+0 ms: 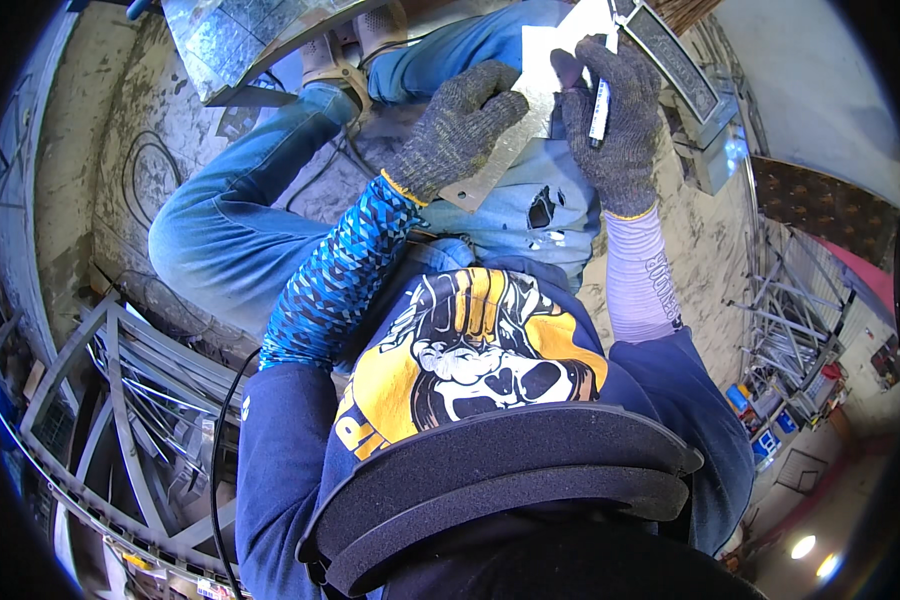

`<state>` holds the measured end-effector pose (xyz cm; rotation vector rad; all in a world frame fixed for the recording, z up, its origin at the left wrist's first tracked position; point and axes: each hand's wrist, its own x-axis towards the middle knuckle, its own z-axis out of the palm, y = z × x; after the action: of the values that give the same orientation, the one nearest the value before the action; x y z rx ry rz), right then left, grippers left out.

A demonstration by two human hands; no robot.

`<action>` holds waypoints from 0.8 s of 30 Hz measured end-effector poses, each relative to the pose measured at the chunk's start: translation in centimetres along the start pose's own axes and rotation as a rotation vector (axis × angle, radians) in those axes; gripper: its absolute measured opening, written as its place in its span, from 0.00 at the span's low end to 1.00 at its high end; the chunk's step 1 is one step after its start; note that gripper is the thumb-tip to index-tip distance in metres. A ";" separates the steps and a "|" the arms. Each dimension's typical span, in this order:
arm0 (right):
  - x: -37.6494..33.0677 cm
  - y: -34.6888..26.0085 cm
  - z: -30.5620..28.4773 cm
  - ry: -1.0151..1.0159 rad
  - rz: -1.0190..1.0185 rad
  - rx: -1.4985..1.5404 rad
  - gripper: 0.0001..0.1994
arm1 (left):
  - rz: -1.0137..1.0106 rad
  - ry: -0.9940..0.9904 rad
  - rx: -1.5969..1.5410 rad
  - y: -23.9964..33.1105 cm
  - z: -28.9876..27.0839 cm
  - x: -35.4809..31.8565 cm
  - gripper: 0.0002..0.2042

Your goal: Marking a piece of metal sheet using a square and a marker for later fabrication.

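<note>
My left hand [462, 125], in a dark grey knit glove, is closed on a flat metal strip with a small hole at its near end [467, 194], like a steel ruler. The strip slants up to the right across my lap. In my gloved right hand [620, 125] is a white marker pen [599, 112], its dark end pointing down toward my wrist. Between the hands, at the strip's far part, lies a brightly lit pale sheet [538, 58]; glare hides its detail. The pen's other end is hard to make out among the fingers.
A metal-topped table [240, 45] stands at the upper left. Beyond my right hand is a dark framed panel [675, 65]. Metal frames and bars [130, 420] are stacked at the lower left, with more metal frames [795, 300] at the right. Cables [150, 170] lie on the floor.
</note>
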<state>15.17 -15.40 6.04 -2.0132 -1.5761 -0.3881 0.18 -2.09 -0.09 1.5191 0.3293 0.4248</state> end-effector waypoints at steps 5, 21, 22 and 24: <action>0.0 0.0 -0.1 0.004 -0.006 -0.003 0.22 | -0.007 -0.017 0.006 -0.1 -0.1 0.0 0.13; 2.4 0.2 -2.8 0.050 0.239 0.264 0.13 | -0.016 -0.016 -0.019 0.2 -0.1 0.1 0.13; 3.2 0.3 -3.2 0.102 0.286 0.355 0.12 | -0.004 -0.014 0.009 0.3 -0.2 0.0 0.13; 5.1 0.5 -3.8 0.075 0.259 0.391 0.15 | 0.008 -0.010 0.039 0.4 -0.3 -0.1 0.13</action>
<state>17.40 -13.62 11.76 -1.8391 -1.2145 -0.0476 -0.05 -1.81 0.31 1.5607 0.3253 0.4197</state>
